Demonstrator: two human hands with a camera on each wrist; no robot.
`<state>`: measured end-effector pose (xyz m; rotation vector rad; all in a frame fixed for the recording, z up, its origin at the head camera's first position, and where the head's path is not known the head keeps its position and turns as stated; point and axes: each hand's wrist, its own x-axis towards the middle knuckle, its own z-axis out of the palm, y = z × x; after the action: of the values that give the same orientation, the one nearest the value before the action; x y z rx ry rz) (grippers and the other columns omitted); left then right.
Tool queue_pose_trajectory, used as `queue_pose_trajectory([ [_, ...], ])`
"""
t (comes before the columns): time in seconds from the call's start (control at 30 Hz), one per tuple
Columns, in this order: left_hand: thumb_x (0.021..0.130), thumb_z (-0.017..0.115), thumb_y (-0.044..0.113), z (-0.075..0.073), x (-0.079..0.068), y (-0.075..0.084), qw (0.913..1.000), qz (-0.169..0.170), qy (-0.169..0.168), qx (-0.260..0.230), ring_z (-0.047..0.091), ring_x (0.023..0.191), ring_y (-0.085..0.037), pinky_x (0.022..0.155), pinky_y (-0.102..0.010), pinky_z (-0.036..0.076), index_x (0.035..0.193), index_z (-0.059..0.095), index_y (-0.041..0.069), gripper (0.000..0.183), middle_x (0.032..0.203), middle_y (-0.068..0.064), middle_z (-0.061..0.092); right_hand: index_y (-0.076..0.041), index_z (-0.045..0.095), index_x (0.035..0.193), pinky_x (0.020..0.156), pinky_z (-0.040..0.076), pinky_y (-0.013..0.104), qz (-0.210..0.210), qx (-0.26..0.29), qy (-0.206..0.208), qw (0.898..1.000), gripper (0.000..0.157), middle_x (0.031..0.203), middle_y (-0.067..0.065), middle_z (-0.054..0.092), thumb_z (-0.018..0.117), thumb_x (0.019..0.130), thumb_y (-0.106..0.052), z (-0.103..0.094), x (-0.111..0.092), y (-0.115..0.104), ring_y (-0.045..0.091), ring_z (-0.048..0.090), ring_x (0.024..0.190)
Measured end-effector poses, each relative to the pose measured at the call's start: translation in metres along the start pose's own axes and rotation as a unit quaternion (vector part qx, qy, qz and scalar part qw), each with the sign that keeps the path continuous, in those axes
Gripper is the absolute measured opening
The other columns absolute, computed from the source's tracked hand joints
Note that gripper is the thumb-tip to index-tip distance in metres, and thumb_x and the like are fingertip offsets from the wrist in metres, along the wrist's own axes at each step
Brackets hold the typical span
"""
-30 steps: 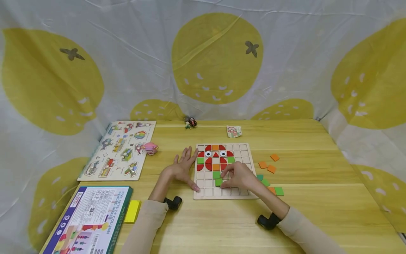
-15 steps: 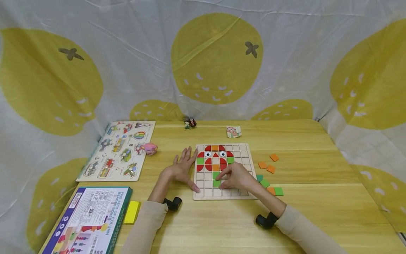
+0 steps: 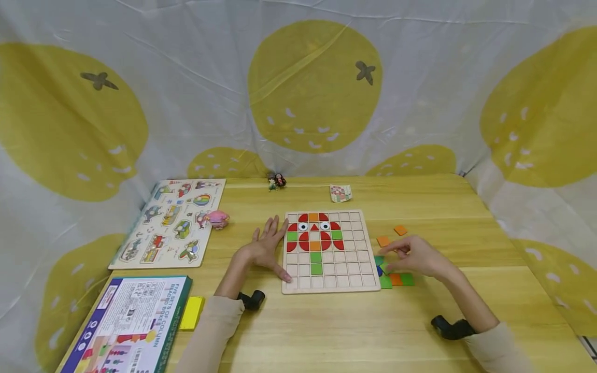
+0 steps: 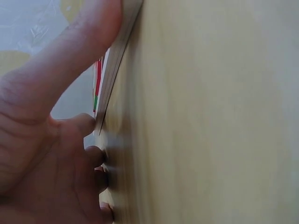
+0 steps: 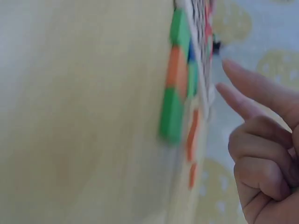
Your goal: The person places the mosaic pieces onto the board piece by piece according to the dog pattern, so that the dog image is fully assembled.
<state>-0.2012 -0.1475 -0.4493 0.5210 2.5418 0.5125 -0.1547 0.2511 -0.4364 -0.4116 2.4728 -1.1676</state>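
**Choosing a tile beside the grid board [image 3: 352,256]**

The left hand [image 3: 266,251] is lying spread against the board's left side. The right hand [image 3: 415,256] is hovering over loose tiles [image 3: 396,280] just right of it, thumb and index parted, seemingly empty. Selection is apparently under way, probably calling for a careful pinch next.

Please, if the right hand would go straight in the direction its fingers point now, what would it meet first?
The right hand would probably meet the loose green tiles beside the wooden board, then the board's right edge. Its height is unclear, so it may pass over both.
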Motion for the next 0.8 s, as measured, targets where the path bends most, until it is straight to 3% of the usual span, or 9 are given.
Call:
queue_pose_trajectory([
  [0.03, 0.053, 0.088, 0.057, 0.000, 0.000, 0.000, 1.0000, 0.002, 0.002, -0.001, -0.019, 0.150, -0.033, 0.119, -0.061, -0.007, 0.156, -0.007, 0.018, 0.146, 0.161, -0.015, -0.020, -0.006, 0.072, 0.111, 0.049, 0.025, 0.023, 0.004, 0.011, -0.009, 1.000, 0.038, 0.060, -0.004, 0.033, 0.081, 0.076, -0.020, -0.005, -0.008, 0.008, 0.006, 0.023, 0.052],
  [0.23, 0.053, 0.089, 0.056, 0.000, 0.000, -0.001, 1.0000, 0.004, 0.006, 0.000, -0.018, 0.150, -0.034, 0.117, -0.064, -0.006, 0.156, -0.005, 0.019, 0.145, 0.161, -0.016, -0.018, 0.000, 0.068, 0.112, 0.048, 0.028, 0.023, 0.031, 0.053, -0.054, 0.997, 0.047, 0.059, -0.005, 0.035, 0.084, 0.072, -0.017, -0.016, -0.035, 0.034, 0.005, 0.025, 0.052],
  [0.27, 0.052, 0.089, 0.056, 0.000, 0.000, 0.000, 1.0000, 0.004, 0.007, 0.000, -0.017, 0.150, -0.034, 0.117, -0.064, -0.006, 0.156, -0.005, 0.019, 0.145, 0.161, -0.016, -0.018, 0.000, 0.068, 0.110, 0.048, 0.029, 0.021, 0.036, 0.052, -0.053, 0.997, 0.046, 0.058, -0.004, 0.029, 0.084, 0.071, -0.019, -0.015, -0.037, 0.036, 0.004, 0.026, 0.052],
  [0.47, 0.053, 0.089, 0.057, -0.003, 0.001, 0.000, 0.9999, 0.004, 0.012, -0.002, -0.017, 0.150, -0.035, 0.116, -0.066, -0.005, 0.156, -0.004, 0.018, 0.144, 0.161, -0.017, -0.018, -0.002, 0.069, 0.100, 0.048, 0.030, 0.019, 0.046, 0.027, -0.021, 0.998, 0.038, 0.061, -0.003, 0.036, 0.085, 0.071, -0.020, -0.015, -0.035, 0.038, 0.004, 0.033, 0.053],
  [0.67, 0.053, 0.089, 0.057, -0.004, 0.005, 0.000, 0.9999, -0.005, 0.012, -0.002, -0.017, 0.149, -0.035, 0.115, -0.066, -0.006, 0.156, -0.006, 0.020, 0.145, 0.161, -0.016, -0.019, -0.008, 0.072, 0.099, 0.048, 0.027, 0.023, 0.060, 0.006, 0.022, 0.998, 0.036, 0.062, -0.004, 0.028, 0.085, 0.071, -0.027, -0.019, -0.027, 0.025, 0.005, 0.026, 0.054],
  [0.8, 0.053, 0.089, 0.057, -0.004, 0.006, 0.000, 0.9999, -0.005, 0.008, 0.005, -0.017, 0.149, -0.036, 0.115, -0.067, -0.006, 0.156, -0.006, 0.019, 0.145, 0.161, -0.017, -0.019, -0.013, 0.073, 0.096, 0.050, 0.028, 0.023, 0.058, 0.029, 0.038, 0.997, 0.034, 0.061, -0.004, 0.025, 0.087, 0.068, -0.028, 0.001, -0.005, -0.005, 0.008, 0.025, 0.055],
])
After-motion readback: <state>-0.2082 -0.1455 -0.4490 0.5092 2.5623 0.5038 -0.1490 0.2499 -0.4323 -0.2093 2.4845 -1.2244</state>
